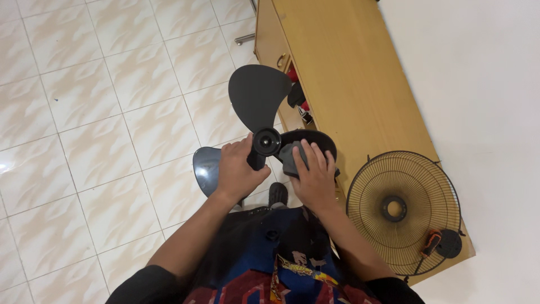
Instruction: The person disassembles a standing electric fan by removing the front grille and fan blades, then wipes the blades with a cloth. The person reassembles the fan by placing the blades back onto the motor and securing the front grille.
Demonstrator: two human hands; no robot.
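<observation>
A home room: pale tiled floor [101, 112], wooden cabinet [349, 73] against a plain white wall [484, 84].

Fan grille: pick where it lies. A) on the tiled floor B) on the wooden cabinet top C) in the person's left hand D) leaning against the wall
B: the round wire grille lies flat on the wooden cabinet top, beside a screwdriver, while both hands are on the fan blade.
</observation>
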